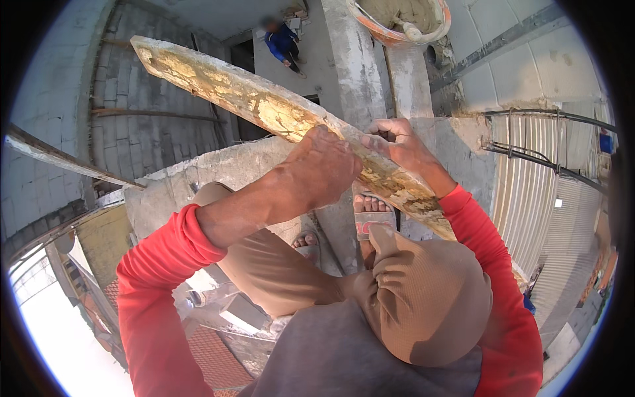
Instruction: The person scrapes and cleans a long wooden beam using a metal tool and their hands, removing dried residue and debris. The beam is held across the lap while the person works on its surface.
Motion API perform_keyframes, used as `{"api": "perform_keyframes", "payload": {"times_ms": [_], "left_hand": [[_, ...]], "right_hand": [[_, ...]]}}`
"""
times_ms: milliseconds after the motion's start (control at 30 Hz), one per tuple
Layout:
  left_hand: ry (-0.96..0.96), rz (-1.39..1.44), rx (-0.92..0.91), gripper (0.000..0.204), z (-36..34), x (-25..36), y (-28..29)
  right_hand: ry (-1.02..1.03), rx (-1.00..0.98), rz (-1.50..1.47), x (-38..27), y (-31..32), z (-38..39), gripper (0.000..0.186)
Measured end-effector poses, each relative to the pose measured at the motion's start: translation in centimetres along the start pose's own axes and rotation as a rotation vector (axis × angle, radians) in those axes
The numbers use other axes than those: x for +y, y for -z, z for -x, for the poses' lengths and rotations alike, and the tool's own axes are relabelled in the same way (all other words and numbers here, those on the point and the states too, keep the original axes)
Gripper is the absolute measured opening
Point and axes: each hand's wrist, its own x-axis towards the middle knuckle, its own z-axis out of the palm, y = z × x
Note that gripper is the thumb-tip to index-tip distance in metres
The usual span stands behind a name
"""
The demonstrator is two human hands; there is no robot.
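A long wooden plank (248, 99), crusted with dried mortar and pointed at its far end, slants across in front of me from far left to near right. My left hand (324, 165) is closed around its middle. At the plank's far edge, just right of the left hand, my right hand (400, 149) has its thumb and fingers pinched together. Whatever lies between those fingertips, if anything, is too small to make out. The plank's near end passes beside my right red sleeve (486, 245), above my knee.
I am perched on a rough concrete ledge (211, 162), high above a floor where a person in blue (282, 43) stands. A bucket of mortar (403, 30) with a tool in it sits far right. Steel bars (549, 162) jut out at right, over corrugated roofing (526, 198).
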Motion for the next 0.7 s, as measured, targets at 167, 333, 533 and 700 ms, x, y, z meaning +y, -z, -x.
{"api": "perform_keyframes", "payload": {"times_ms": [167, 333, 533, 700], "left_hand": [[-0.074, -0.181, -0.073, 0.016, -5.6, -5.5, 2.9], [-0.143, 0.067, 0.116, 0.017, -7.4, -5.8, 1.7], [-0.093, 0.273, 0.406, 0.021, -7.8, -3.8, 1.2], [0.371, 0.712, 1.037, 0.035, -3.8, -5.5, -2.1]], "right_hand": [[-0.111, -0.228, -0.111, -2.0, 0.9, 1.2, 0.056], [-0.001, -0.055, 0.181, -3.1, -0.3, 1.0, 0.054], [0.282, 0.132, 0.066, -1.3, -1.4, -0.3, 0.052], [0.010, -0.119, 0.160, -0.1, 0.8, -2.5, 0.058]]}}
